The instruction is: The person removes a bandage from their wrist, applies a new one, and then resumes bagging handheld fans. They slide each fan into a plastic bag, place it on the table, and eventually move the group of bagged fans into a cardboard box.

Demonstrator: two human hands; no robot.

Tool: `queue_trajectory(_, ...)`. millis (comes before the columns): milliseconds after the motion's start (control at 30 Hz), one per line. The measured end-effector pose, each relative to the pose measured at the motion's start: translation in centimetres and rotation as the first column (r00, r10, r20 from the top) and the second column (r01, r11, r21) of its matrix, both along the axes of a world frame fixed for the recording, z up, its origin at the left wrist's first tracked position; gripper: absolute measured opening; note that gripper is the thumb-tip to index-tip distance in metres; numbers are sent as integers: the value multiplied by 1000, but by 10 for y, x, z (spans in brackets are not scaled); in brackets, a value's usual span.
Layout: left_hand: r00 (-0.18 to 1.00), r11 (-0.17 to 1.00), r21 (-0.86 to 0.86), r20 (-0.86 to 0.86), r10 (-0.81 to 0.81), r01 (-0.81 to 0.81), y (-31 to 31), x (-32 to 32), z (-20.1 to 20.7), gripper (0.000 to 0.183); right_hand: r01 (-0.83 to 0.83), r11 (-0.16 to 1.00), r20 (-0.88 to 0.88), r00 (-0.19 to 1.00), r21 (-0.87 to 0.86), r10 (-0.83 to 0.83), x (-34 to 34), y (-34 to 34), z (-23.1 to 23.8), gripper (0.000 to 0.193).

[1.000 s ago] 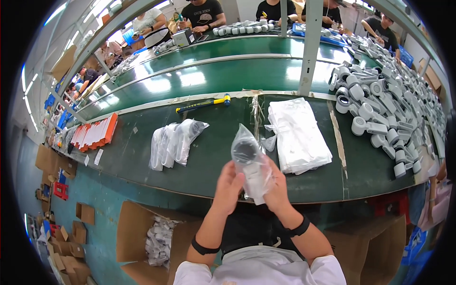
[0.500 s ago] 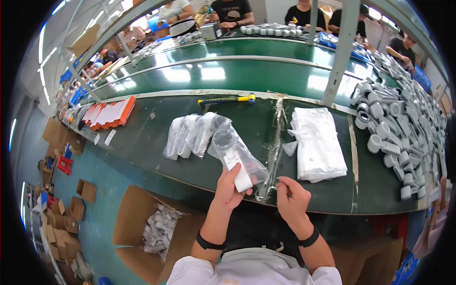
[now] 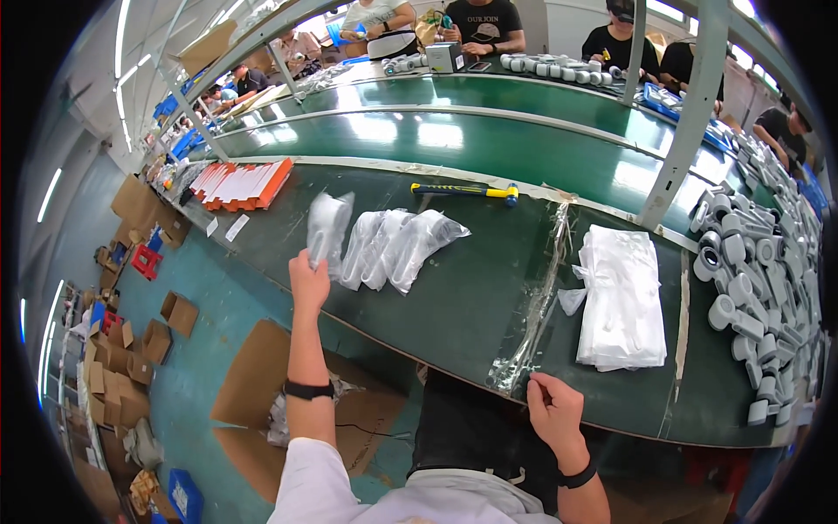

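My left hand [image 3: 309, 281] grips the lower end of a clear-bagged pale plastic part [image 3: 326, 229] over the near edge of the dark green work surface [image 3: 463, 301], toward its left end; the bag is blurred, and I cannot tell whether it touches the surface. My right hand [image 3: 556, 410] is at the near edge, farther right, fingers curled in and thumb against the forefinger; I cannot tell whether anything is pinched there. Just right of the part I grip, a row of bagged parts [image 3: 403, 250] lies side by side, set in from the near edge. Behind them, close to the far edge, a hammer [image 3: 467, 191] with a yellow and dark handle lies lengthwise. A shiny strip of tape [image 3: 539, 301] crosses from the far edge to the near one, ending beside my right fingertips. Right of it lies a stack of white plastic bags [image 3: 621, 301], and a heap of loose grey parts [image 3: 752, 301] covers the right end. Orange cartons [image 3: 278, 185] sit near the far left corner.
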State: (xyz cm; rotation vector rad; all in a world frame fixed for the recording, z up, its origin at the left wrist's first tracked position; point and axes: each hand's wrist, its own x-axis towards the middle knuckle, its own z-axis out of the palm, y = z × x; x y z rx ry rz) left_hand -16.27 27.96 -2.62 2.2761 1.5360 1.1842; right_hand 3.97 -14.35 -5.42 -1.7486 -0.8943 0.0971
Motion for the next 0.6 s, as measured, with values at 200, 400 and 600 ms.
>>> queue_trajectory(200,988,958,-285,-150,-42,-3,22,19,-18,48,28,1000,30,999,9,-29,3,-2,-2,9)
queue_trajectory(400,962,987,-69,-223,-159,147,-12,59,14,69,10,1000,72,997,-15,-9,6,-2,-3,10)
queue_trajectory(600,741,951,-298,-620,-256,79,-64,103,28,94,53,997,111,993,-61,-46,-2,6,-8,11)
